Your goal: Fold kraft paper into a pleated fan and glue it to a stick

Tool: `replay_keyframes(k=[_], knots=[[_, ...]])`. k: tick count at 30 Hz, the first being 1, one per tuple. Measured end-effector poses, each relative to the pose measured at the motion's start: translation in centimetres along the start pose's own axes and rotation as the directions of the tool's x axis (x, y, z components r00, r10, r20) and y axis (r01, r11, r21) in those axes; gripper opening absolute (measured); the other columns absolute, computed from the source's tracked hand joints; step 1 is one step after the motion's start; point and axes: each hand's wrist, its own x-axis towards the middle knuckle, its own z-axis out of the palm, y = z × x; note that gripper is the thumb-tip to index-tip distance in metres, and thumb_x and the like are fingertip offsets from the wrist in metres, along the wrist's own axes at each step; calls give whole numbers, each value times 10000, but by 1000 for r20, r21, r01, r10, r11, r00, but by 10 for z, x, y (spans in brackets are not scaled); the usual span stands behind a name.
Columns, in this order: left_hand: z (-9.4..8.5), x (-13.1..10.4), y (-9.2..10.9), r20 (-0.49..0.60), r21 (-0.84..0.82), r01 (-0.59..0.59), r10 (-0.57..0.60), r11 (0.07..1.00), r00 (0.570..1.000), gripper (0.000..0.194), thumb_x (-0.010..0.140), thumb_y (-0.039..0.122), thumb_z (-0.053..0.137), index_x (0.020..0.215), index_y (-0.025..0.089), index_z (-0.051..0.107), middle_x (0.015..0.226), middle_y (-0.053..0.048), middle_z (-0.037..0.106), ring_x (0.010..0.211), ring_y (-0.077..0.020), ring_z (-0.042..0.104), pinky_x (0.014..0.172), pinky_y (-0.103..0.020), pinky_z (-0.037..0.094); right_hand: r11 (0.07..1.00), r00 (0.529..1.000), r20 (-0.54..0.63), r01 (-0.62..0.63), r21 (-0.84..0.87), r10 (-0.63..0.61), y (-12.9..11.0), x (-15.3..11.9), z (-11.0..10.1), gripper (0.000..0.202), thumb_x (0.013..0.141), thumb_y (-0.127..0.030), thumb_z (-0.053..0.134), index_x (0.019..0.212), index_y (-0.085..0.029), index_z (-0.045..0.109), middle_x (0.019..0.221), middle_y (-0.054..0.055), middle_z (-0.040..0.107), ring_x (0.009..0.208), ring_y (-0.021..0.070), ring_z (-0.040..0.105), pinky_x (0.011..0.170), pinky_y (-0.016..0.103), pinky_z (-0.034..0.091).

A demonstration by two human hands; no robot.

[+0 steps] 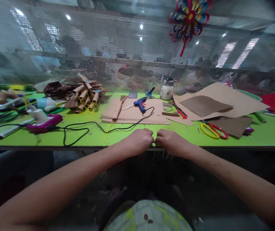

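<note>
My left hand (141, 141) and my right hand (173, 142) meet at the front edge of the green table (43, 138), knuckles up and fingers curled closed. A thin dark sliver shows in the narrow gap between them; what it belongs to is hidden by the fingers. Just beyond lies a stack of brown paper (151, 118). On that stack rest a blue glue gun (140, 104) with a white glue stick in its back and a rolled paper piece with a fringed end (120, 107). Yellow strings (107, 131) trail off the stack toward the table edge.
Scissors (214, 130), a red cutter (182, 112) and large brown sheets (214, 99) lie right. A white bottle (167, 88) stands behind. Left are a bundle of paper rolls (86, 94), a purple power strip (44, 123), a black cord (77, 128) and another person's hand (6, 96).
</note>
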Motion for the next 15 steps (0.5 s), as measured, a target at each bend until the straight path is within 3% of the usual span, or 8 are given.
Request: replay_keyframes(k=[4, 10, 15], knots=[[3, -3, -6, -23, -27, 18, -18, 999, 1000, 106, 832, 150, 529, 791, 137, 626, 779, -71, 591, 755, -192, 556, 653, -279, 407, 1000, 999, -47, 0, 30, 2, 1, -2, 2, 175, 868, -91, 468, 807, -138, 625, 775, 58, 553, 691, 147, 460, 593, 259, 322], [-9, 0, -13, 21, -238, 114, -112, 965, 994, 165, 818, 111, 474, 768, 145, 627, 709, -42, 605, 644, -147, 544, 580, -237, 348, 947, 997, -50, -43, 319, 62, 14, -2, -15, 168, 855, -93, 491, 846, -143, 651, 773, 50, 605, 708, 140, 526, 631, 239, 375], [-16, 2, -17, 86, -437, 173, -150, 883, 985, 176, 822, 158, 468, 751, 140, 629, 654, -16, 603, 583, -119, 507, 538, -213, 312, 848, 999, -9, -24, 530, 34, 19, 3, -26, 187, 856, -139, 507, 915, -134, 684, 815, 54, 657, 732, 140, 574, 678, 238, 425]])
